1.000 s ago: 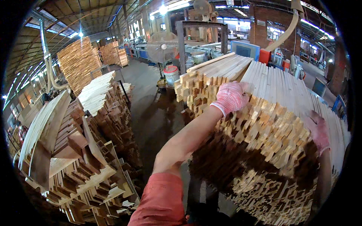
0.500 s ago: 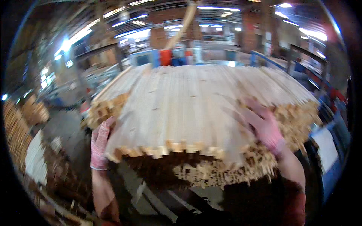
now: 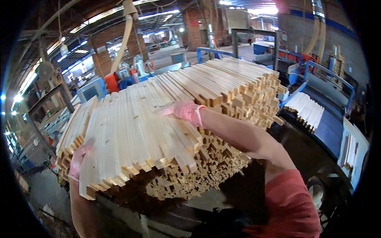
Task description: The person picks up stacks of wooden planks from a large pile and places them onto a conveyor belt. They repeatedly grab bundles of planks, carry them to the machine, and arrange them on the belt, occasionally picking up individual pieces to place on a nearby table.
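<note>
Piled from 9 o'clock across the centre to 2 o'clock, a big stack of pale wooden strips (image 3: 139,119), cut ends toward 5 o'clock. At 3 o'clock, a blue-framed machine (image 3: 332,133), with a smaller batch of strips (image 3: 304,108) on its bed. At 4 o'clock, a red sleeve (image 3: 291,198). Near the centre, the right hand (image 3: 182,111), pink-gloved, over the top strips, finger spread too blurred to judge. At 8 o'clock, the left hand (image 3: 80,158), against the stack's side, grip unclear.

Left hand (image 3: 80,159) (blurred), its contact with the wooden strips (image 3: 121,131) unclear; left forearm (image 3: 80,212), red sleeve (image 3: 291,204) cropped by the lower edge.
</note>
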